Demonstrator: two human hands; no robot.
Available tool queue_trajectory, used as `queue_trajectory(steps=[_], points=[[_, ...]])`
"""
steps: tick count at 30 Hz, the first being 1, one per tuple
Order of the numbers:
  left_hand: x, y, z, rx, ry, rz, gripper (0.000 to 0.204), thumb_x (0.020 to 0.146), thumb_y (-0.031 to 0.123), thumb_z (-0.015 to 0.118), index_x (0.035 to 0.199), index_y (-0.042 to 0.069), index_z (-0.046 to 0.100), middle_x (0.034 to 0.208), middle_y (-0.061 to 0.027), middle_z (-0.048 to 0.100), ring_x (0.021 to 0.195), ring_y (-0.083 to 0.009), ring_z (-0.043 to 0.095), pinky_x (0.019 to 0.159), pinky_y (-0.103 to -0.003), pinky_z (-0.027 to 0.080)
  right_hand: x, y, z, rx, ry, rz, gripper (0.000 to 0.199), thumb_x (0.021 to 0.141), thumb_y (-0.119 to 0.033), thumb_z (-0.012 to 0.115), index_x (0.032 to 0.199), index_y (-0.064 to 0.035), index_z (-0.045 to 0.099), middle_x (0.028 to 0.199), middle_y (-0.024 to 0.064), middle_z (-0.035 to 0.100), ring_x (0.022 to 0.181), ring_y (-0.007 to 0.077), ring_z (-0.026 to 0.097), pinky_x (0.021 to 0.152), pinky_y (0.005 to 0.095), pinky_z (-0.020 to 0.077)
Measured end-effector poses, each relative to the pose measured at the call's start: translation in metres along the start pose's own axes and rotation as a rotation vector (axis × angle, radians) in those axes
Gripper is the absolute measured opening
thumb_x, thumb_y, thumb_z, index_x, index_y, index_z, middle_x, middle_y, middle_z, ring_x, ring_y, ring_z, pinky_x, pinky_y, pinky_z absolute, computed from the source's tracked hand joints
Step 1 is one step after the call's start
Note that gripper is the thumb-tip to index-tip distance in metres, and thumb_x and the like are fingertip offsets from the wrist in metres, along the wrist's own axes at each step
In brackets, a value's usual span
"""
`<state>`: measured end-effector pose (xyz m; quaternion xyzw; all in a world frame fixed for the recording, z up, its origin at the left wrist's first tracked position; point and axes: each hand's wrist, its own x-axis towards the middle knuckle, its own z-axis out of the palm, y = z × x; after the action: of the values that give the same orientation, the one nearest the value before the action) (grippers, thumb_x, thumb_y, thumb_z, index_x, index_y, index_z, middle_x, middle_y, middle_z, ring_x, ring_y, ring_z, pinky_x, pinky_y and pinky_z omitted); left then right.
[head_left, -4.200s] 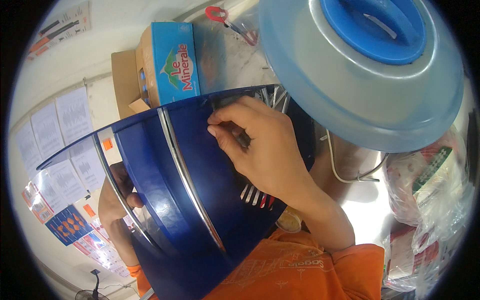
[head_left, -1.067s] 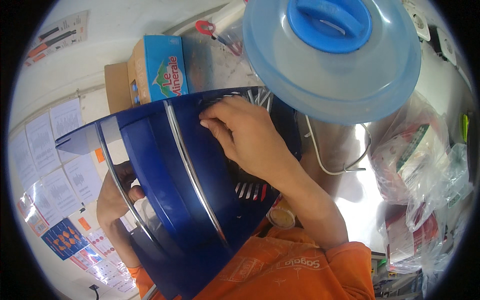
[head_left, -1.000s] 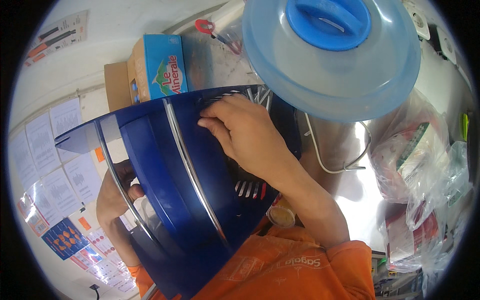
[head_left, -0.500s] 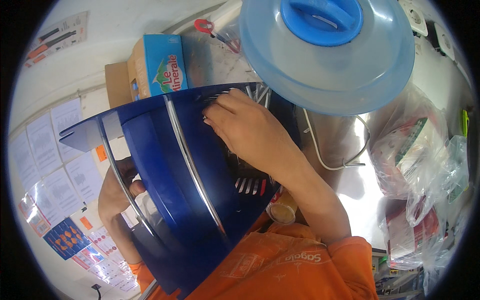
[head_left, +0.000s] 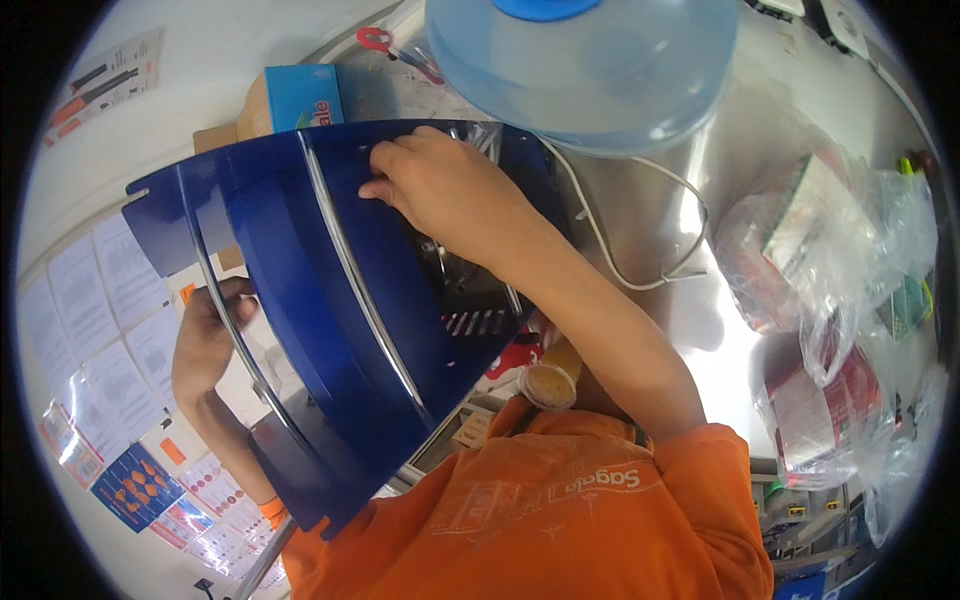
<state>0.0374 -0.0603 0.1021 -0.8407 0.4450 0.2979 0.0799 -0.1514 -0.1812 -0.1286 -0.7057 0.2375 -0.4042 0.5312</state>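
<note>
A large blue sheet-metal frame with two chrome rods leans tilted in front of me. My right hand is over its upper part. The thumb and fingers of that hand are bent together close to the blue panel, right of the middle chrome rod. Anything pinched in them is hidden. At the frame's left side, my left hand is behind the outer chrome rod. Its fingers are curled near the panel's edge, and what they grip does not show. Shiny metal parts sit inside the frame below my right wrist.
A translucent blue water jug stands at the back, beside red-handled scissors and a blue carton. A white cable loops over the steel table. Plastic-wrapped packages lie at right. A cup is near my chest.
My right hand has moved left across the panel, nearer the middle rod. My left hand has drawn slightly away from the panel's edge. The whole view has shifted, with the jug now higher.
</note>
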Motion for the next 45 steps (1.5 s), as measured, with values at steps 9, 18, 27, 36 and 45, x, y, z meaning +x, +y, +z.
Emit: queue_trajectory(steps=[9,18,27,36,45], points=[[-0.129,-0.013,-0.007,-0.503,0.933,-0.300,0.027,0.096,0.021,0.052,0.114,0.007,0.067,0.071,0.0116,0.039,0.059,0.0020,0.030,0.052,-0.015,0.020,-0.010,-0.003,0.003,0.066,0.146,0.063,0.031,0.085,-0.030,0.070,0.092,0.0002,0.065,0.086,0.0183,0.067,0.086,0.0364,0.063,0.077,0.0437,0.0493],[-0.208,0.059,0.176,-0.790,-0.158,-0.736,0.021,0.098,0.016,0.046,0.108,0.004,0.060,0.077,-0.0023,0.055,0.068,-0.0110,0.052,0.057,-0.021,0.041,-0.187,-0.093,-0.072,0.258,0.321,0.098,0.017,0.082,-0.016,0.073,0.090,-0.0022,0.066,0.075,0.0068,0.064,0.065,0.0209,0.060,0.065,0.0299,0.0484],[-0.156,0.078,0.310,-1.194,-0.300,-0.063,0.055,0.105,0.044,0.029,0.144,0.006,0.036,0.104,-0.0083,0.062,0.089,-0.0144,0.060,0.077,-0.025,0.049,-0.312,-0.136,-0.022,0.171,0.101,0.436,0.024,0.078,-0.012,0.077,0.099,-0.0033,0.069,0.101,0.0109,0.055,0.082,0.0267,0.061,0.070,0.0348,0.0514],[-0.171,0.058,0.307,-1.438,-0.489,0.081,0.060,0.104,0.045,0.027,0.152,0.010,0.021,0.124,-0.0116,0.055,0.111,-0.0176,0.056,0.095,-0.035,0.046,-0.322,-0.156,-0.011,-0.069,0.168,0.212,0.024,0.075,-0.009,0.077,0.098,-0.0045,0.070,0.097,0.0088,0.061,0.092,0.0254,0.058,0.075,0.0348,0.0501],[-0.150,-0.018,0.254,-1.142,-0.692,0.193,0.050,0.104,0.034,0.036,0.144,0.004,0.037,0.122,-0.0133,0.060,0.113,-0.0239,0.059,0.094,-0.037,0.048,-0.295,-0.152,0.011,-0.137,0.260,0.256,0.011,0.084,-0.005,0.065,0.095,-0.0035,0.063,0.097,0.0095,0.063,0.089,0.0250,0.060,0.080,0.0338,0.0475]])
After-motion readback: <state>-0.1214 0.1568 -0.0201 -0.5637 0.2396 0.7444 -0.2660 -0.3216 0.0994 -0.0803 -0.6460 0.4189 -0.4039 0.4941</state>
